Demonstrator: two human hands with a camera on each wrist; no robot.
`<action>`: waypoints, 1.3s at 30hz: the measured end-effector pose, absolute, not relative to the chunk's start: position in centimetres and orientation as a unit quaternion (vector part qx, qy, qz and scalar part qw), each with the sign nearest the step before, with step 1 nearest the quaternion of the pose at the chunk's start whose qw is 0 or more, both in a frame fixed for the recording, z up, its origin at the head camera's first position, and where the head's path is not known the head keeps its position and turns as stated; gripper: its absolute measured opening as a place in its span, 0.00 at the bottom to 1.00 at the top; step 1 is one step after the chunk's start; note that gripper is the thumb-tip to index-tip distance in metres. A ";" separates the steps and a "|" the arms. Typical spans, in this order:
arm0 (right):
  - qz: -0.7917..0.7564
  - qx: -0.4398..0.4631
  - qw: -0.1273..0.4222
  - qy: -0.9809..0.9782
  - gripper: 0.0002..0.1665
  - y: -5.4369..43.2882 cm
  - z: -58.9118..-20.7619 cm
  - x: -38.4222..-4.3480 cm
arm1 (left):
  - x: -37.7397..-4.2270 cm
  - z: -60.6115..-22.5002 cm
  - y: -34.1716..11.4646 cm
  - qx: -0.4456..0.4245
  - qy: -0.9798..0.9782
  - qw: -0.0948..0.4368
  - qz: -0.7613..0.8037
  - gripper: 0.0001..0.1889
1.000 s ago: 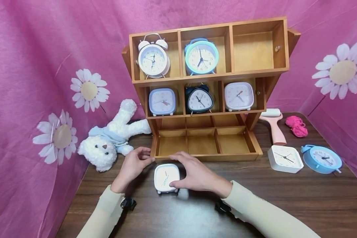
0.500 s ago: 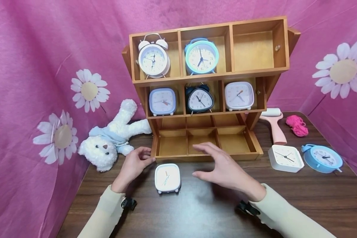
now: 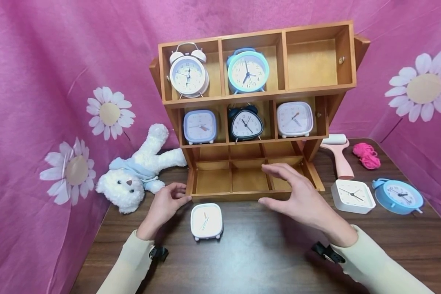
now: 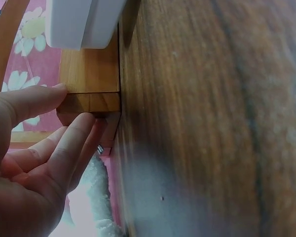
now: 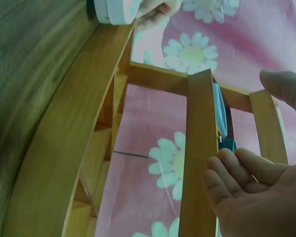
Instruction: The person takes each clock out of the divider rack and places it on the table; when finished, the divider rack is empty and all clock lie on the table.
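Note:
My left hand [image 3: 166,208] holds the front left corner of a tiered wooden shelf [image 3: 250,196]. Its thumb [image 4: 44,97] and fingers lie on either side of that corner. A white square alarm clock [image 3: 206,221] with rounded corners and small feet lies face up on the table, just in front of the shelf and right of the left hand. Out in the air before the shelf's lower right, my right hand [image 3: 301,200] holds nothing, its thumb and fingers spread apart. It overlaps the bottom tier's right compartment in the head view.
Upper tiers carry a white twin-bell clock [image 3: 188,76], a turquoise clock [image 3: 248,71] and several others. A white teddy bear [image 3: 125,188] lies left. To the right are a pink lint roller [image 3: 340,159], pink yarn [image 3: 366,155], a white square clock [image 3: 353,196] and a blue clock [image 3: 397,196].
My right hand has come away from the white clock in front of the shelf and moved right, fingers spread. The clock and my left hand have stayed in place.

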State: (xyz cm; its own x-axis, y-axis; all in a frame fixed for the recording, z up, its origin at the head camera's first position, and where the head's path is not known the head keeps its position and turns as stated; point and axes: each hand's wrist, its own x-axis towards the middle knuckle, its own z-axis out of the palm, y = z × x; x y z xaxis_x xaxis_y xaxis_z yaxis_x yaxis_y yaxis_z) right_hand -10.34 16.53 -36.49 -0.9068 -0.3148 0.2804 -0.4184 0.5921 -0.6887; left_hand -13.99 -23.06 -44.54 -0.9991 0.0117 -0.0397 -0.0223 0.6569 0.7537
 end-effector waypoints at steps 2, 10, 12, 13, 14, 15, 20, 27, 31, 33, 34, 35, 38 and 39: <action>0.396 0.203 0.088 -0.891 0.44 16.8 -36.2 -10.6 | -14.0 -44.5 -23.1 -0.003 0.910 0.020 0.414 0.19; 0.410 0.188 0.137 -0.882 0.44 18.5 -34.7 -11.9 | -14.1 -44.6 -23.2 0.004 0.909 0.016 0.417 0.19; 0.416 0.182 0.137 -0.880 0.45 18.9 -34.3 -12.2 | -14.1 -44.6 -23.2 0.005 0.909 0.016 0.417 0.19; 0.421 0.180 0.136 -0.879 0.45 19.2 -34.1 -12.4 | -14.1 -44.7 -23.2 0.006 0.909 0.016 0.417 0.19; 0.426 0.179 0.134 -0.877 0.45 19.3 -33.9 -12.6 | -14.1 -44.7 -23.1 0.004 0.909 0.017 0.417 0.19; 0.429 0.179 0.136 -0.875 0.45 19.5 -33.8 -12.7 | -14.1 -44.7 -23.1 0.004 0.909 0.017 0.416 0.19; 0.449 0.174 0.145 -0.864 0.45 20.5 -33.3 -13.7 | -14.1 -44.7 -23.0 -0.002 0.909 0.020 0.416 0.19; 0.447 0.097 0.157 -0.875 0.46 21.8 -33.0 -15.0 | -14.2 -44.7 -23.1 -0.003 0.908 0.022 0.417 0.19; 0.453 0.057 0.188 -0.870 0.48 22.4 -33.2 -15.9 | -14.2 -44.7 -23.1 -0.001 0.908 0.022 0.418 0.19; 0.455 0.046 0.205 -0.865 0.49 22.5 -33.3 -16.4 | -14.2 -44.7 -23.1 -0.001 0.908 0.021 0.418 0.19; 0.457 0.042 0.212 -0.863 0.49 22.6 -33.3 -16.6 | -14.2 -44.7 -23.1 -0.001 0.908 0.020 0.418 0.19; 0.457 0.037 0.216 -0.862 0.50 22.7 -33.3 -16.8 | -14.2 -44.7 -23.1 -0.001 0.908 0.020 0.418 0.19; 0.451 0.025 0.230 -0.862 0.51 22.6 -33.5 -17.3 | -14.1 -44.6 -23.1 0.001 0.908 0.019 0.419 0.19; 0.449 0.021 0.234 -0.862 0.52 22.5 -33.5 -17.4 | -14.1 -44.6 -23.2 0.001 0.908 0.019 0.419 0.19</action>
State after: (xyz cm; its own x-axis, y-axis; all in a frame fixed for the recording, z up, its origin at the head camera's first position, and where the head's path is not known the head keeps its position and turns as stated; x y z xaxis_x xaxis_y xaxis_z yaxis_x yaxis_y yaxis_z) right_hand -17.37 22.49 -33.47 -0.8895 0.1749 0.4221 -0.2457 0.5959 -0.7645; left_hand -14.09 -23.18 -44.63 -0.9993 0.0181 -0.0339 -0.0141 0.6489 0.7607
